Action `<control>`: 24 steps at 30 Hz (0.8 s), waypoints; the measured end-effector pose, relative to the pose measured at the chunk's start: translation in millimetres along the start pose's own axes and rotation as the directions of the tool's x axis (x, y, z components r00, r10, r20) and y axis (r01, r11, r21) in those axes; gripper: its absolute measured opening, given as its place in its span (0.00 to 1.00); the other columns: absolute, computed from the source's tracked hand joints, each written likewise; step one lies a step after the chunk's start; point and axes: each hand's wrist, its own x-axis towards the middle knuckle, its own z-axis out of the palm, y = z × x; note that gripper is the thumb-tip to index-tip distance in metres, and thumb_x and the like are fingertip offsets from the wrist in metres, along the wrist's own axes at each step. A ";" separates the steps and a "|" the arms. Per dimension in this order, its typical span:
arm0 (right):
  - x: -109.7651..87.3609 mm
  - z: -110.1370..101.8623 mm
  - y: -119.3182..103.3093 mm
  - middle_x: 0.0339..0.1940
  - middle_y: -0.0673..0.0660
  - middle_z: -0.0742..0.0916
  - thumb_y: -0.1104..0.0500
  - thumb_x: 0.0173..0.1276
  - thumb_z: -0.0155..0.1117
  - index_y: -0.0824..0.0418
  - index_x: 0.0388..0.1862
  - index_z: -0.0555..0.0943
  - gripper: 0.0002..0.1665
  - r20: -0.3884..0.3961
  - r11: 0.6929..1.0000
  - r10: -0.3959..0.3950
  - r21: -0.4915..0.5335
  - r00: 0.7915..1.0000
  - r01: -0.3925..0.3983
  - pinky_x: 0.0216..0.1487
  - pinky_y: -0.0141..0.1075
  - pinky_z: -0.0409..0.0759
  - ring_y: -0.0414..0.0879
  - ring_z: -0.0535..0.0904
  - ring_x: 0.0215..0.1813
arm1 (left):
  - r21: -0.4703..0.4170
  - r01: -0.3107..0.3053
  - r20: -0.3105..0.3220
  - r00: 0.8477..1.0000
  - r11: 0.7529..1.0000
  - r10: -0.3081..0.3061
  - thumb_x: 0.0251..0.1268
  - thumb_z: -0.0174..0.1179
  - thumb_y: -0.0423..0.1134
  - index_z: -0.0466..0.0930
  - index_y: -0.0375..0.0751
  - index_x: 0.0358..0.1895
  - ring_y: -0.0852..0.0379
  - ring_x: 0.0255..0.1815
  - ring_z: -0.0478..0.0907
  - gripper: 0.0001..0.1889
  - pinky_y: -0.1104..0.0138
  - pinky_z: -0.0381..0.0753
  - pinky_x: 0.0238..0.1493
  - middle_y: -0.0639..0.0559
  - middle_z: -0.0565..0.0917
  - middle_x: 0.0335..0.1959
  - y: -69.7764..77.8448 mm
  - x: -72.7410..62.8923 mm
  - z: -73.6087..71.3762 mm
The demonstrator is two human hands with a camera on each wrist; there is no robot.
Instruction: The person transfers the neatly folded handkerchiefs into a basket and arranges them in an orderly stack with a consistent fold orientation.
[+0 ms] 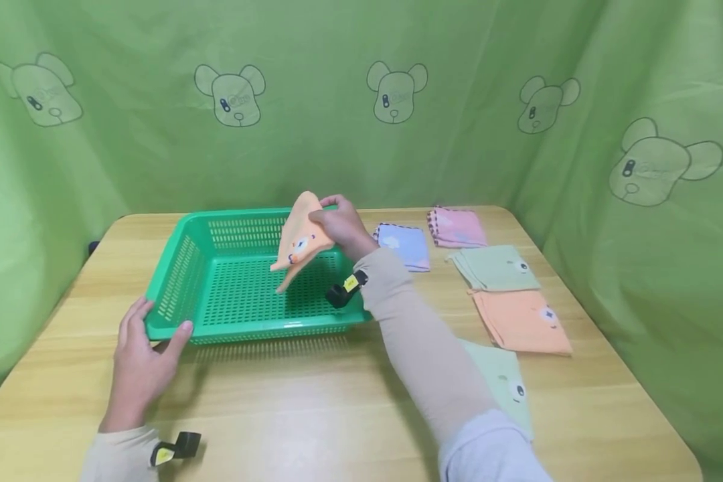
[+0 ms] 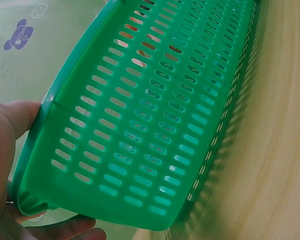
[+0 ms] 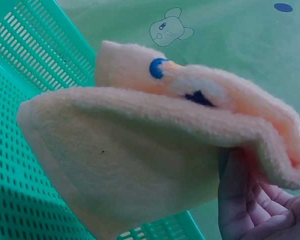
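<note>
My right hand [image 1: 345, 226] pinches a folded orange towel [image 1: 302, 231] with an embroidered face, above the right part of a green plastic basket [image 1: 265, 328]. In the right wrist view the towel [image 3: 130, 150] hangs in a loose fold, its edges spread apart, with the thumb and fingers [image 3: 235, 195] at one end. My left hand [image 1: 143, 361] grips the basket's near left corner, the thumb over the near rim. Seen from the left wrist, the fingers go round the corner of the slotted basket [image 2: 110, 130]. No towel shows on the basket's floor.
To the right lie a blue towel [image 1: 405, 246], a pink towel [image 1: 456, 227], a green towel [image 1: 497, 268], an orange towel [image 1: 521, 323] and another green towel [image 1: 503, 381], partly behind my right forearm. A green curtain [image 1: 313, 154] surrounds the wooden table [image 1: 289, 415].
</note>
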 end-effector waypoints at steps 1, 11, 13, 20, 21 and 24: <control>0.5 1.9 0.6 0.36 0.62 0.84 0.63 0.67 0.61 0.63 0.55 0.68 0.20 0.001 1.000 0.004 -0.008 1.000 -0.004 0.27 0.31 0.83 0.44 0.81 0.25 | 0.002 0.000 0.000 1.000 1.000 0.000 0.69 0.57 0.53 0.45 0.29 0.75 0.27 0.73 0.46 0.44 0.31 0.49 0.66 0.37 0.44 0.78 -0.1 0.0 0.0; 4.5 19.1 6.3 0.40 0.62 0.84 0.63 0.68 0.61 0.63 0.56 0.67 0.20 0.029 0.998 0.055 -0.012 0.998 -0.054 0.29 0.32 0.84 0.44 0.81 0.26 | -0.002 0.014 -0.002 1.000 1.000 -0.014 0.69 0.57 0.52 0.45 0.30 0.75 0.27 0.73 0.47 0.44 0.31 0.49 0.66 0.38 0.44 0.78 1.1 -0.2 0.5; 5.4 21.3 7.9 0.40 0.62 0.83 0.64 0.68 0.60 0.64 0.56 0.67 0.20 0.040 0.998 0.057 -0.007 0.998 -0.057 0.28 0.31 0.84 0.44 0.80 0.26 | -0.001 0.013 -0.002 1.000 1.000 -0.013 0.69 0.57 0.52 0.45 0.30 0.75 0.27 0.73 0.47 0.44 0.31 0.49 0.66 0.37 0.45 0.78 0.7 -0.3 0.9; 8.4 25.7 14.3 0.33 0.60 0.81 0.66 0.69 0.58 0.66 0.55 0.66 0.18 0.093 0.998 0.066 -0.021 0.993 -0.064 0.23 0.29 0.80 0.43 0.78 0.23 | 0.003 0.005 -0.004 1.000 1.000 -0.005 0.69 0.57 0.52 0.46 0.29 0.75 0.26 0.72 0.47 0.44 0.31 0.50 0.66 0.37 0.45 0.77 -0.8 -0.4 1.9; 8.5 26.6 14.9 0.33 0.60 0.81 0.66 0.69 0.58 0.66 0.55 0.66 0.18 0.102 0.998 0.066 -0.025 0.993 -0.064 0.24 0.30 0.80 0.43 0.78 0.23 | 0.002 0.006 -0.005 1.000 1.000 -0.006 0.69 0.57 0.52 0.46 0.29 0.75 0.26 0.72 0.47 0.44 0.31 0.50 0.66 0.37 0.45 0.77 -0.6 -0.4 1.7; 10.1 29.8 15.5 0.36 0.62 0.82 0.67 0.69 0.58 0.66 0.56 0.66 0.19 0.124 0.997 0.073 -0.020 0.990 -0.071 0.27 0.31 0.83 0.45 0.80 0.25 | 0.003 0.010 -0.003 1.000 1.000 -0.010 0.69 0.57 0.52 0.45 0.29 0.75 0.26 0.72 0.47 0.44 0.31 0.50 0.66 0.37 0.44 0.77 0.9 -0.1 0.8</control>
